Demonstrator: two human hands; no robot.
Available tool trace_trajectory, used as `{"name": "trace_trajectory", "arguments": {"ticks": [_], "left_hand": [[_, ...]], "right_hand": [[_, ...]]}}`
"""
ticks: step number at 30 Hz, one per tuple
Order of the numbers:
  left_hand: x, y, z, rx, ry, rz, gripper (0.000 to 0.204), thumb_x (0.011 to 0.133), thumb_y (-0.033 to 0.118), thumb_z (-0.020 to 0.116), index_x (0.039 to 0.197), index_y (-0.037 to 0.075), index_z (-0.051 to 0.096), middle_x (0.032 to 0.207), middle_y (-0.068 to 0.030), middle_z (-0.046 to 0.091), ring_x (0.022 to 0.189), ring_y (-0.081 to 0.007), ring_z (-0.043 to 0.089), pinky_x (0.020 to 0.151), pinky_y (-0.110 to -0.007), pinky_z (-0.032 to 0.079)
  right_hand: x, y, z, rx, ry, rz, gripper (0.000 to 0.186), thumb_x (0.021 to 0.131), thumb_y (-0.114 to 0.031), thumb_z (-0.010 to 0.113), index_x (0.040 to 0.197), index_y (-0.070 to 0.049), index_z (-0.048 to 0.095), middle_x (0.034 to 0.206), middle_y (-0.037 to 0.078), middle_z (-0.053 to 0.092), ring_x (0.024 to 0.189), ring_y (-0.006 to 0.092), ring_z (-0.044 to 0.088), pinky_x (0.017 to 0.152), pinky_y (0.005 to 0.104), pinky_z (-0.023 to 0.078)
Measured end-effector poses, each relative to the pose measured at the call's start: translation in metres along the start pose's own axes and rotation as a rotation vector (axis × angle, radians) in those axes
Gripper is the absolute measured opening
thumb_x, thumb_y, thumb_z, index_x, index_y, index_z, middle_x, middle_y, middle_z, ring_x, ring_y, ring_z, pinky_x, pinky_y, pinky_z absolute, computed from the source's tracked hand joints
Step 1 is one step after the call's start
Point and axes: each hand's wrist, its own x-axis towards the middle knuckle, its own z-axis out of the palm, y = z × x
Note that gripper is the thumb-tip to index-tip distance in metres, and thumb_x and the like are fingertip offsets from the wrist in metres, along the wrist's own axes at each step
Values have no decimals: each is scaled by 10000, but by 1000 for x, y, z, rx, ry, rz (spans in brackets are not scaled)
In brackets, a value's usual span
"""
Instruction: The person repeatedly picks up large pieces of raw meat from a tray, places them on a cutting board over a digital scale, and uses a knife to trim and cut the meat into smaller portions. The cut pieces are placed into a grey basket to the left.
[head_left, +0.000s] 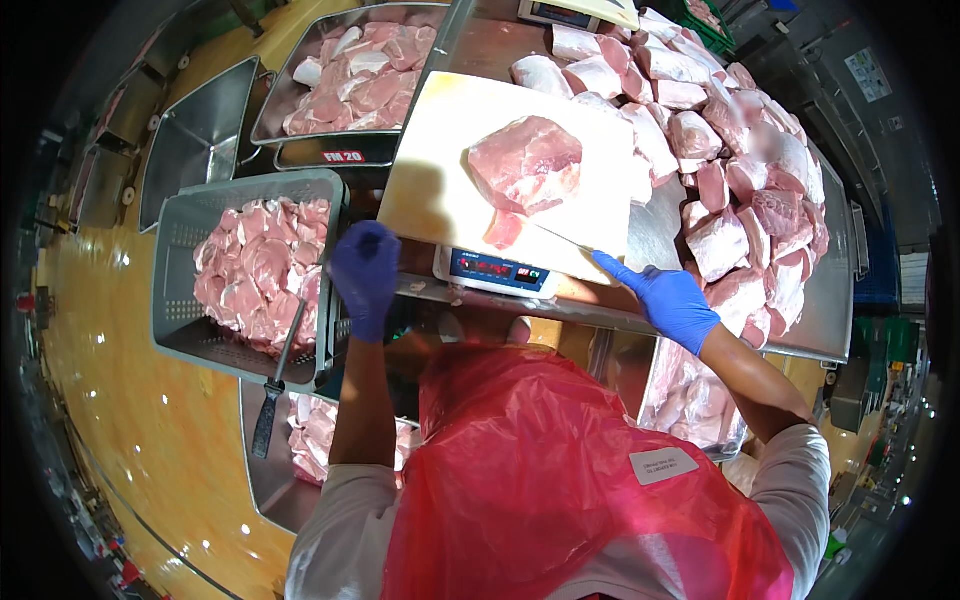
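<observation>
My right hand [672, 303], in a blue glove, is closed around a knife [560, 240]; its index finger is stretched along the knife. The handle is hidden in the hand. The thin blade lies low over the white cutting board [440, 150], beside a small strip of meat [504, 230]. Farther up the board rests a large piece of raw meat [525, 165]. My left hand [366, 278], also gloved, is curled by the right rim of a grey plastic crate [165, 270]. I see nothing in its fingers. Cut meat pieces [262, 255] fill much of the crate.
A digital scale [495, 272] sits under the board's near edge. Large meat pieces [715, 235] are heaped on the steel table [655, 225] to the right. A sharpening steel [284, 365] leans on the crate. Metal tubs [265, 125] of meat stand around, one at the far left bare inside.
</observation>
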Motion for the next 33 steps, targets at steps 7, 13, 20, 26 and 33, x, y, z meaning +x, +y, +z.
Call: {"name": "trace_trajectory", "arguments": {"ticks": [7, 13, 20, 26, 33], "left_hand": [[-37, 23, 94, 324, -133, 643, 201, 833, 46, 718, 1031, 31, 686, 1044, -119, 647, 944, -297, 638, 821, -393, 530], [-23, 3, 103, 466, -174, 740, 224, 804, 56, 720, 1026, 70, 685, 1050, -93, 639, 945, -315, 614, 830, -421, 519], [13, 9, -20, 620, 66, 524, 124, 824, 75, 723, 941, 89, 682, 858, -96, 651, 811, -306, 641, 746, -428, 528], [62, 9, -108, 1305, 119, 137, 169, 807, 144, 668, 923, 26, 707, 976, -203, 695, 848, -384, 657, 760, -487, 534], [71, 17, 113, 152, -217, 687, 290, 820, 8, 701, 1106, 25, 656, 1036, -162, 640, 897, -340, 641, 781, -398, 526]], "right_hand": [[39, -35, -24, 38, 159, -54, 819, 939, -77, 544, 1591, -460, 227, 810, 195, 659, 606, 347, 676, 530, 436, 550], [82, -35, -10, 71, 315, -166, 761, 950, -101, 548, 1584, -426, 279, 903, 180, 679, 662, 348, 688, 576, 434, 555], [-9, 19, -8, 50, 40, -49, 721, 973, -93, 546, 1592, -364, 297, 745, 166, 665, 595, 329, 664, 551, 420, 513], [26, -10, 12, 1064, 405, 97, 705, 1023, -74, 501, 1639, -178, 174, 817, 135, 647, 593, 211, 602, 591, 330, 507], [159, -38, -15, 1709, 827, 73, 759, 1039, -58, 489, 1653, -219, 71, 849, 44, 589, 620, 105, 541, 533, 252, 458]]}}
